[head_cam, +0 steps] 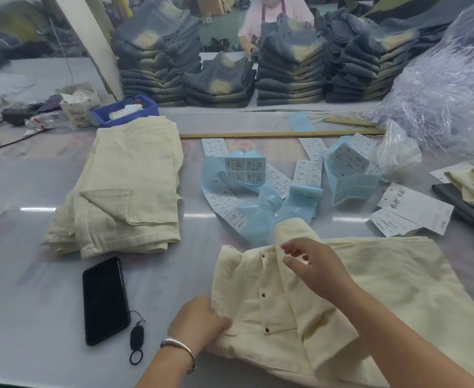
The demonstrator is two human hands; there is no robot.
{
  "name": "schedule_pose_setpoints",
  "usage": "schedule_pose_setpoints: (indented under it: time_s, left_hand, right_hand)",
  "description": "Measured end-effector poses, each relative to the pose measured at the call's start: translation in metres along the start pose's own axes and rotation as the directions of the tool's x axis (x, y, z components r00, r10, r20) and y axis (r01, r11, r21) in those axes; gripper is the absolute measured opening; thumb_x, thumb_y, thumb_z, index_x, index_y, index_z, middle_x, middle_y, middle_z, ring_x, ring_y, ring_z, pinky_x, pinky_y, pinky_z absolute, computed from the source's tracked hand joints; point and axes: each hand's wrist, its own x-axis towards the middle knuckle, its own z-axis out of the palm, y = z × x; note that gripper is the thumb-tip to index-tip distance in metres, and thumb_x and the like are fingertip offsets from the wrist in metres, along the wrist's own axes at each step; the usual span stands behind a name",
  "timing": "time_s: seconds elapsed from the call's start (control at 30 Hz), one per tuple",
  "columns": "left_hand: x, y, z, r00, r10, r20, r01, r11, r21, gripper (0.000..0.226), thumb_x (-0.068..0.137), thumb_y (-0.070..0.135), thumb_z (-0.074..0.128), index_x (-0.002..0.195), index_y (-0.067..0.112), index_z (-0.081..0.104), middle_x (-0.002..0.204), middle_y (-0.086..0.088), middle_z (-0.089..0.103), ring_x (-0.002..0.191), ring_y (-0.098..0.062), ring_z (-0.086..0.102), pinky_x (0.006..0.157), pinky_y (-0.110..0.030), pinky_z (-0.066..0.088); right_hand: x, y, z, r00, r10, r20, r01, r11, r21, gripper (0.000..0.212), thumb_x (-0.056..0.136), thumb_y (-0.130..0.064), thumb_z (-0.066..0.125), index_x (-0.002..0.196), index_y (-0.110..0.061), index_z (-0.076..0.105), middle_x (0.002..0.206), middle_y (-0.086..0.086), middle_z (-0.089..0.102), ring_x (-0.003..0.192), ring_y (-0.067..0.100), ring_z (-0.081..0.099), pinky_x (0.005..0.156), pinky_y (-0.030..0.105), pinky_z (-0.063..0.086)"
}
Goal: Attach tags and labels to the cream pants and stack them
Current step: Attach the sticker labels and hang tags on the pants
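Grey table [48,289] — cream pants [384,289] crosswise, waistband leftward under both hands [202,317]

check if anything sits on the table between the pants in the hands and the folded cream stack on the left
Nothing visible does. The stretch of table between the cream pants and the folded stack is bare; the black phone lies nearer the person, below that line.

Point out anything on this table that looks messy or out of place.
The sticker label sheets lie curled and overlapping in a loose heap behind the cream pants. A black phone lies beside the folded stack, unrelated to tagging. Nothing looks damaged.
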Motion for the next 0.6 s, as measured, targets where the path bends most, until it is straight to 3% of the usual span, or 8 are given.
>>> schedule_pose_setpoints:
  time_s: [0.1, 0.17, 0.23, 0.3, 0.37, 0.43, 0.5, 0.6]
  left_hand:
    - [0.004, 0.008, -0.001, 0.991, -0.025, -0.135, 0.061, 0.96, 0.272, 0.041, 0.062, 0.043, 0.063, 0.099, 0.027, 0.055, 0.103, 0.006, 0.061, 0.103, -0.02, 0.059, 0.076, -0.028, 0.049]
    - [0.01, 0.012, 0.002, 0.963, 0.033, -0.269, 0.049, 0.955, 0.293, 0.075, 0.066, 0.042, 0.064, 0.132, 0.026, 0.033, 0.125, 0.003, 0.044, 0.118, -0.021, 0.043, 0.087, -0.033, 0.046]
    - [0.012, 0.021, 0.005, 0.885, 0.168, -0.434, -0.045, 0.959, 0.28, 0.09, 0.069, 0.033, 0.063, 0.147, 0.025, 0.018, 0.134, 0.0, 0.033, 0.123, -0.023, 0.034, 0.093, -0.034, 0.042]
    - [0.018, 0.032, 0.004, 0.765, 0.371, -0.527, -0.246, 0.924, 0.293, 0.074, 0.065, 0.019, 0.068, 0.136, 0.021, 0.047, 0.133, -0.003, 0.045, 0.121, -0.027, 0.043, 0.092, -0.038, 0.045]
    - [0.031, 0.042, 0.005, 0.657, 0.53, -0.537, -0.42, 0.848, 0.323, 0.037, 0.06, 0.014, 0.073, 0.096, 0.021, 0.07, 0.113, 0.002, 0.063, 0.108, -0.026, 0.056, 0.081, -0.037, 0.048]
    - [0.043, 0.05, 0.003, 0.72, 0.527, -0.452, -0.428, 0.85, 0.309, 0.01, 0.067, 0.018, 0.067, 0.075, 0.023, 0.068, 0.093, 0.012, 0.067, 0.098, -0.017, 0.06, 0.076, -0.03, 0.038]
    - [0.059, 0.054, -0.001, 0.815, 0.382, -0.436, -0.328, 0.924, 0.195, 0.009, 0.077, 0.022, 0.06, 0.078, 0.025, 0.068, 0.086, 0.012, 0.065, 0.095, -0.012, 0.056, 0.076, -0.027, 0.03]
    - [0.084, 0.057, -0.01, 0.814, 0.249, -0.525, -0.279, 0.96, 0.023, 0.01, 0.08, 0.018, 0.062, 0.082, 0.024, 0.07, 0.082, 0.008, 0.066, 0.089, -0.015, 0.056, 0.078, -0.031, 0.042]
  right_hand:
    - [0.032, -0.006, 0.004, 0.997, -0.001, -0.082, 0.0, 1.0, -0.005, 0.03, 0.084, -0.013, 0.064, 0.114, -0.019, 0.065, 0.096, -0.009, 0.065, 0.09, 0.011, 0.06, 0.087, 0.03, 0.049]
    - [0.06, -0.018, 0.006, 0.994, -0.026, -0.105, 0.026, 1.0, 0.001, 0.036, 0.084, -0.008, 0.062, 0.119, -0.017, 0.063, 0.106, -0.004, 0.066, 0.1, 0.014, 0.06, 0.091, 0.032, 0.047]
    - [0.091, -0.031, 0.008, 0.995, -0.074, -0.071, 0.072, 0.997, -0.019, 0.042, 0.085, -0.005, 0.059, 0.125, -0.016, 0.06, 0.122, 0.0, 0.062, 0.114, 0.017, 0.056, 0.098, 0.032, 0.043]
    - [0.119, -0.042, 0.012, 0.994, -0.109, 0.01, 0.11, 0.99, -0.089, 0.049, 0.087, -0.003, 0.055, 0.133, -0.018, 0.053, 0.135, 0.001, 0.055, 0.123, 0.02, 0.05, 0.103, 0.03, 0.037]
    - [0.143, -0.049, 0.018, 0.988, -0.112, 0.111, 0.128, 0.98, -0.152, 0.055, 0.087, 0.001, 0.049, 0.137, -0.021, 0.05, 0.141, 0.001, 0.049, 0.129, 0.021, 0.045, 0.103, 0.028, 0.034]
    - [0.162, -0.051, 0.026, 0.981, -0.07, 0.179, 0.104, 0.977, -0.186, 0.057, 0.087, 0.001, 0.048, 0.137, -0.025, 0.049, 0.142, 0.001, 0.048, 0.127, 0.021, 0.046, 0.099, 0.028, 0.038]
    - [0.177, -0.048, 0.033, 0.977, 0.02, 0.212, 0.026, 0.976, -0.215, 0.057, 0.087, -0.009, 0.058, 0.14, -0.025, 0.044, 0.136, 0.003, 0.053, 0.121, 0.024, 0.051, 0.093, 0.033, 0.043]
    - [0.193, -0.037, 0.043, 0.944, 0.183, 0.275, -0.178, 0.983, -0.041, 0.062, 0.076, -0.026, 0.079, 0.128, -0.013, 0.048, 0.115, 0.004, 0.058, 0.107, 0.024, 0.057, 0.087, 0.035, 0.047]
